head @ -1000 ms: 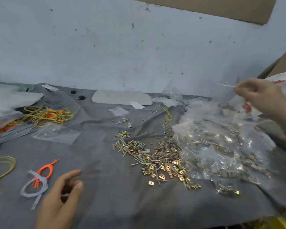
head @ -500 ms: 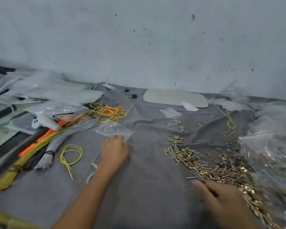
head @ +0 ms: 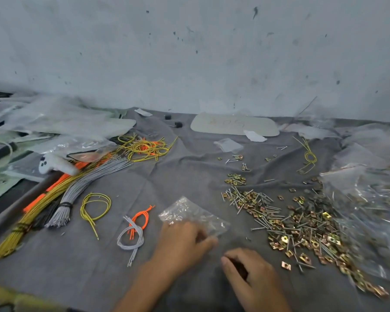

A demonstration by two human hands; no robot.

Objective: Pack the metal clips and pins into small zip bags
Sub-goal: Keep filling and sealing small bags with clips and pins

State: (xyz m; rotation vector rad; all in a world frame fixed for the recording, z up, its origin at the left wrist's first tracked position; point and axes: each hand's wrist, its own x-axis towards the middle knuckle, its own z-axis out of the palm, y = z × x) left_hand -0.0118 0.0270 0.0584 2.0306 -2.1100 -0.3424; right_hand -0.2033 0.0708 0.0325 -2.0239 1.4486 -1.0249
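Left hand (head: pixel 181 243) gripping zip bag (head: pixel 193 211), right hand (head: pixel 253 274) curled just beside, its grasp unclear

Left hand (head: pixel 182 243) beside right hand (head: pixel 251 272)

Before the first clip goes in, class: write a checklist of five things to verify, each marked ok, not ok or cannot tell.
1. Holding the small zip bag: ok, the left hand grips its near edge.
2. Bag mouth open: cannot tell, blurred.
3. Free right hand: cannot tell, fingers curled.
4. Reach to the clips and pins: ok, heaped just right of both hands.
5. Cords clear of the bag: ok, the grey and orange loops lie apart to its left.
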